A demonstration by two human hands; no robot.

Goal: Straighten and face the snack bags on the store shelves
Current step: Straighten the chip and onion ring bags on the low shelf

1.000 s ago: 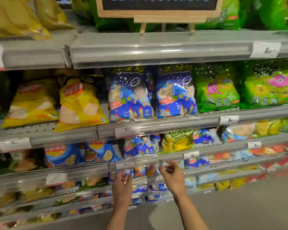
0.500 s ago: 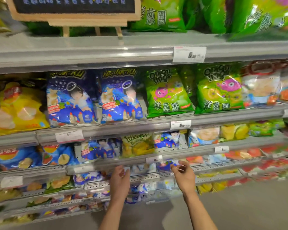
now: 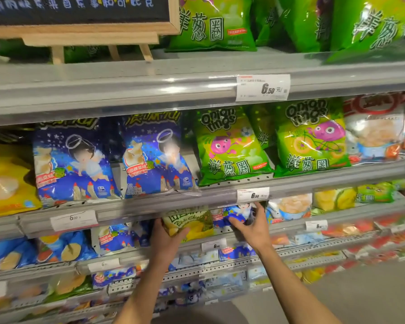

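On the third shelf down stands a yellow-green potato chip bag (image 3: pixel 192 224). My left hand (image 3: pixel 165 242) grips its lower left corner, thumb across the front. Right beside it, a small blue bag with a cartoon child (image 3: pixel 236 215) is held by my right hand (image 3: pixel 251 228), fingers curled round its right side and bottom. Both bags' tops are hidden behind the shelf rail (image 3: pixel 197 202) above. Two large blue bags (image 3: pixel 75 164) and two green onion ring bags (image 3: pixel 229 146) stand upright one shelf higher.
A wooden-framed chalkboard sign (image 3: pixel 80 22) stands on the top shelf beside big green bags (image 3: pixel 211 22). Yellow chip bags (image 3: pixel 7 183) are at left, white bags (image 3: pixel 374 134) at right. Lower shelves (image 3: pixel 220 267) hold more blue and yellow bags. The grey floor (image 3: pixel 360 298) is at bottom right.
The view has moved closer and to the right. Both hands rose from the lower shelf rail to the third shelf; the left took hold of the yellow-green bag, the right the small blue bag.
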